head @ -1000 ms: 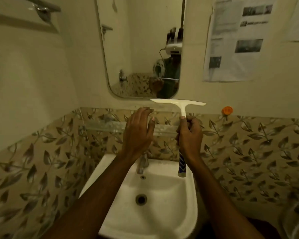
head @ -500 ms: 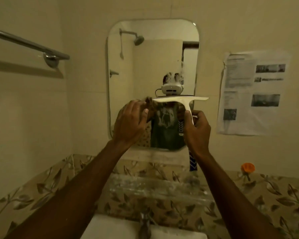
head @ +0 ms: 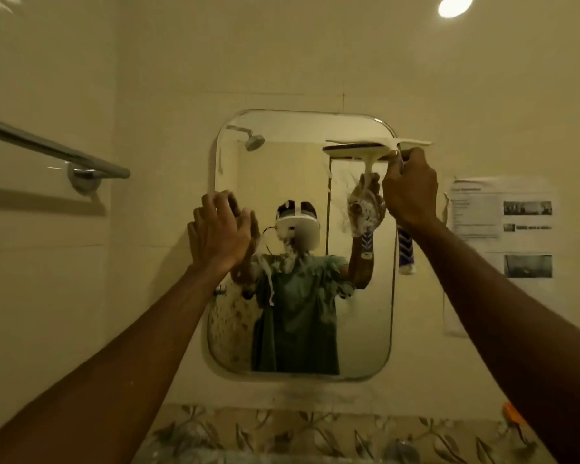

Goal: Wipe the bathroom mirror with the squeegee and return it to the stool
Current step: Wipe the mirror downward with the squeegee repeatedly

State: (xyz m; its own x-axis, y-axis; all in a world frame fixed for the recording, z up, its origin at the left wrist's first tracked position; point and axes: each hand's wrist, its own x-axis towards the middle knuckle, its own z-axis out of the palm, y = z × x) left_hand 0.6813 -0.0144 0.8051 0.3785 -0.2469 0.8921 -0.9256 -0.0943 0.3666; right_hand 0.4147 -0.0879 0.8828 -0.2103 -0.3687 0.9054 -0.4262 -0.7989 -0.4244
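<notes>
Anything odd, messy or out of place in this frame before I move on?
Yes: white foamy smears streak the middle of the mirror, blotting the reflection. The squeegee, gripped by the right hand, sits at the top right corner with its blade overhanging onto the wall.

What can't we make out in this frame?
Head view:
Stool: outside the frame.
White T-shaped squeegee: blade contact with rounded wall mirror unclear, one angle only.
Squeegee handle middle: hidden by right hand.
Printed paper sheet: text too small.
Orange object: cut off by right arm.
</notes>
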